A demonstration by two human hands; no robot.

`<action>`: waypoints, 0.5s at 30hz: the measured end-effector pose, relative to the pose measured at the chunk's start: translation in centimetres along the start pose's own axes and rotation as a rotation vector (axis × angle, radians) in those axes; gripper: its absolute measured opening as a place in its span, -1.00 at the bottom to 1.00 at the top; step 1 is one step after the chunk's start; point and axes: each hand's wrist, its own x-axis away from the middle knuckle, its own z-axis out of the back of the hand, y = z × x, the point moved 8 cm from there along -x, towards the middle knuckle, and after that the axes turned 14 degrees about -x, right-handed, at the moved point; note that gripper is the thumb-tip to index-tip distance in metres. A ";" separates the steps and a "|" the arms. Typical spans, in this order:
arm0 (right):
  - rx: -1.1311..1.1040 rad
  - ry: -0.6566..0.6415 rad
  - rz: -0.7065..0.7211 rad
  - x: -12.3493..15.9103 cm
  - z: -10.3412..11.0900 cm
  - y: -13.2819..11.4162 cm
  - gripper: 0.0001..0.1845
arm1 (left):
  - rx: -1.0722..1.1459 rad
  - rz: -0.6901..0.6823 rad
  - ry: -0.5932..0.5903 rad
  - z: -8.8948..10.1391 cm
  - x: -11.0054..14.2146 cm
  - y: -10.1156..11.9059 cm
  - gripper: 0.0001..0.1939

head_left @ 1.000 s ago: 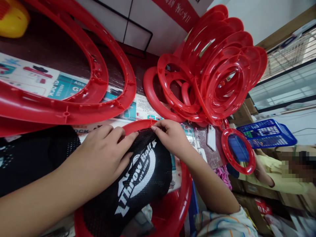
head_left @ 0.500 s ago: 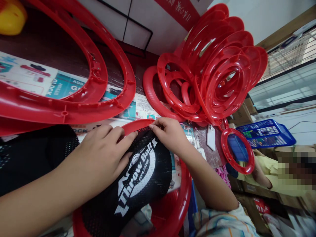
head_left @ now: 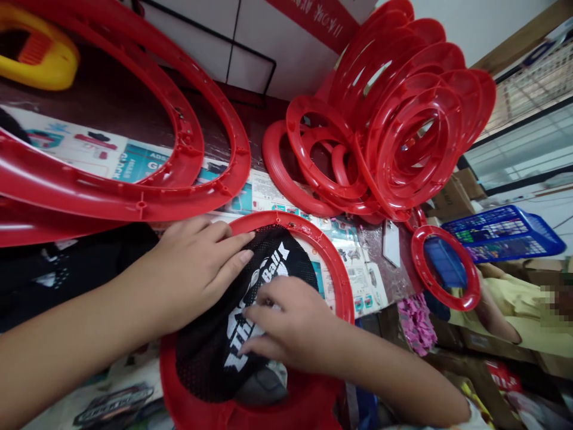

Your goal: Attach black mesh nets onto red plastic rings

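Note:
A black mesh net [head_left: 201,370] with white "Throw Ball" lettering lies across a red plastic ring [head_left: 342,280] in front of me. My left hand [head_left: 201,269] rests on the net's upper left edge, fingers stretched out over the mesh and the ring's rim. Above the lettering is my right hand [head_left: 290,325], its fingers bent but apart, thumb and fingertips near the print; whether they touch the cloth is hard to tell. Part of the ring's left side is hidden under my left hand and the net. Dark cloth [head_left: 89,269] lies behind my left forearm.
Large red rings [head_left: 197,197] lie at the upper left near a yellow plastic part [head_left: 54,65]. Several red rings are piled in a leaning stack [head_left: 403,119] at the back. At right, a person's hand is behind a red ring [head_left: 470,286], near a blue basket [head_left: 505,233].
My right hand has left the net's upper edge and moved down over the lettering. The net now lies flatter within the ring, whose upper rim shows more. My left hand stays at the upper left.

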 end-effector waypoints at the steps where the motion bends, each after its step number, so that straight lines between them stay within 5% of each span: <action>1: 0.008 -0.037 0.039 0.8 -0.9 -0.7 -0.70 | -0.006 -0.004 -0.008 -0.1 -0.1 -0.2 -0.45; 7: -0.013 -0.162 0.056 4.3 -0.9 0.7 -0.86 | -0.083 -0.044 -0.040 -1.0 -0.2 -0.9 -0.51; 11: -0.382 -0.066 0.052 5.3 2.1 2.3 -0.79 | -0.138 -0.096 -0.066 -0.7 0.0 -0.3 -0.51; 15: -0.196 0.207 -0.372 4.0 3.8 6.9 -0.80 | -0.285 -0.111 -0.035 0.4 0.6 1.2 -0.51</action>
